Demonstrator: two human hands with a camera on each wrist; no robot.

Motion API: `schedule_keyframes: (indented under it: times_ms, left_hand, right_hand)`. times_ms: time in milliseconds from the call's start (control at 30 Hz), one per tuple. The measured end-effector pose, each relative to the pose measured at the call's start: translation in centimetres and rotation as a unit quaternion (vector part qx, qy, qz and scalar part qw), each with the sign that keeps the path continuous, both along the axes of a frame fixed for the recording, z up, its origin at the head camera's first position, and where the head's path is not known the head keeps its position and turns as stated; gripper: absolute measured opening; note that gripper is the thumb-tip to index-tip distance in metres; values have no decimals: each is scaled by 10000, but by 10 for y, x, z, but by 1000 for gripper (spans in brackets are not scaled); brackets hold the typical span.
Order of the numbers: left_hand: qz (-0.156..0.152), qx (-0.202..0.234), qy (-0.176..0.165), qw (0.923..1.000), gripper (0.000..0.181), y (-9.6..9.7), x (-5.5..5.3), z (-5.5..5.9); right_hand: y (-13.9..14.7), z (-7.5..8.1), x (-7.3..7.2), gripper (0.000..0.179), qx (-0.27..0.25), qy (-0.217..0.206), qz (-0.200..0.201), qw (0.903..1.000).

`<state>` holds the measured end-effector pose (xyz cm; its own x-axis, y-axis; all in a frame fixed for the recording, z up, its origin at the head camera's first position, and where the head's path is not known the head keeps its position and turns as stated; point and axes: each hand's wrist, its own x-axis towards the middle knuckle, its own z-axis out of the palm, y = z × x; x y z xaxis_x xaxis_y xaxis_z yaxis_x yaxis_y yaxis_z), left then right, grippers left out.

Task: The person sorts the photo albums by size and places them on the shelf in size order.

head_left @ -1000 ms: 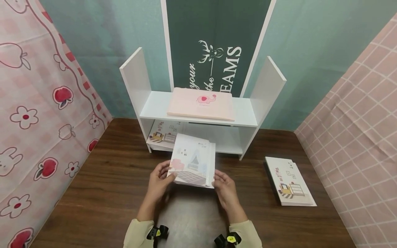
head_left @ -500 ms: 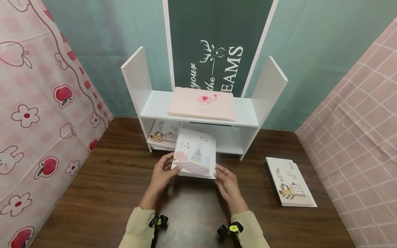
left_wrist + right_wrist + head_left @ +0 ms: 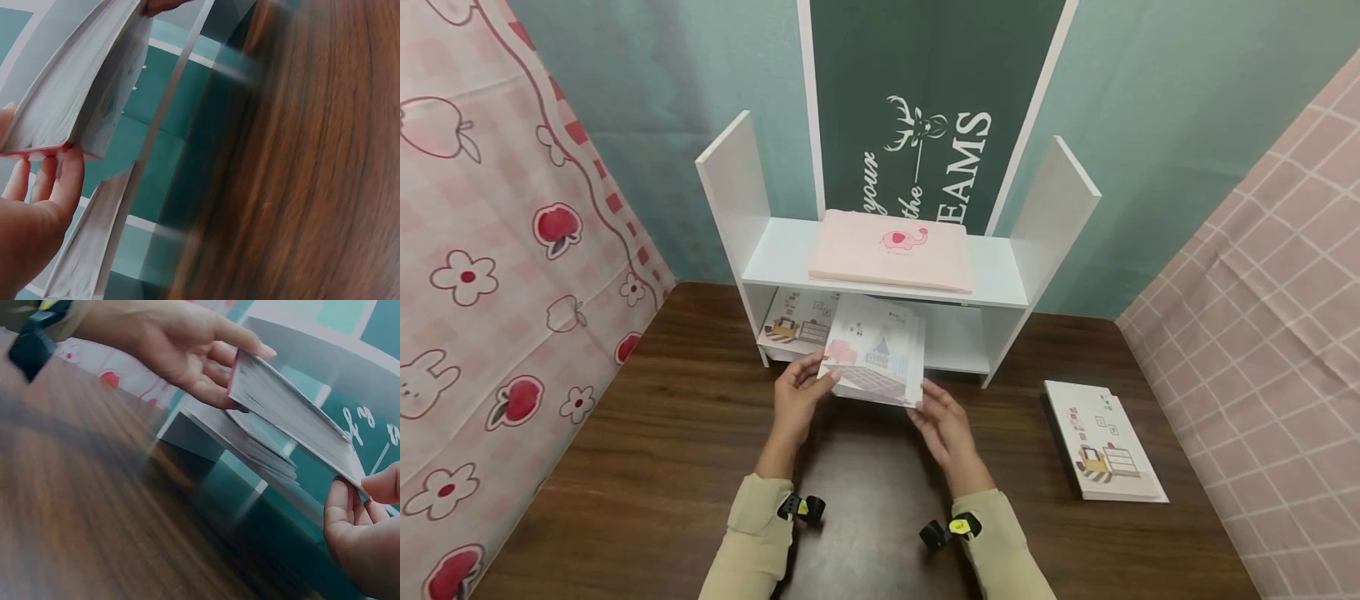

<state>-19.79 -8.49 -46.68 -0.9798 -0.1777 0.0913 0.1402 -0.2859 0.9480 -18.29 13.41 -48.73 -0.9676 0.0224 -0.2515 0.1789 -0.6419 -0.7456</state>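
A white book [image 3: 874, 348] with a tower and building printed on its cover is held between both hands, its far part at the lower shelf's opening. My left hand [image 3: 800, 390] pinches its left edge, thumb on the cover and fingers beneath, as the left wrist view shows. On the opposite edge my right hand [image 3: 946, 423] pinches the near right corner. The thick page block [image 3: 294, 412] shows in the right wrist view, lifted off the table. Another book [image 3: 797, 321], with a yellow vehicle on its cover, lies flat on the lower shelf at left.
The white shelf [image 3: 1000, 283] has upright side panels. A pink item with an elephant [image 3: 891, 250] lies on its upper board. A white book with a vehicle picture [image 3: 1105, 442] lies on the wooden table [image 3: 647, 467] at right.
Both hands have carried the tower book forward, away from the body, toward the lower shelf. Its far end has moved in under the upper board. The other books stay where they were.
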Motion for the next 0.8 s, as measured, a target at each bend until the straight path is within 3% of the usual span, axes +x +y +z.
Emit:
schedule_keyframes:
  times_ms: [200,333,633,800]
  left_hand:
    - [148,789,95,9967,35,12,-5,-12]
    - [239,925,63,9954,38,16,-9,-15]
    - [681,1170,-560,9892,36,24,-24,-20]
    - [809,1467,-524,9845,32,26,-30,-21]
  right_hand:
    - [3,0,-12,42,-303,-82,-84,9995]
    - [5,2,-20,35,-600,-188,-117,9980]
    - [8,2,-36,28,-1098,-195,-61,9937]
    - [6,0,-44,29,-1359,-353,-41,9901]
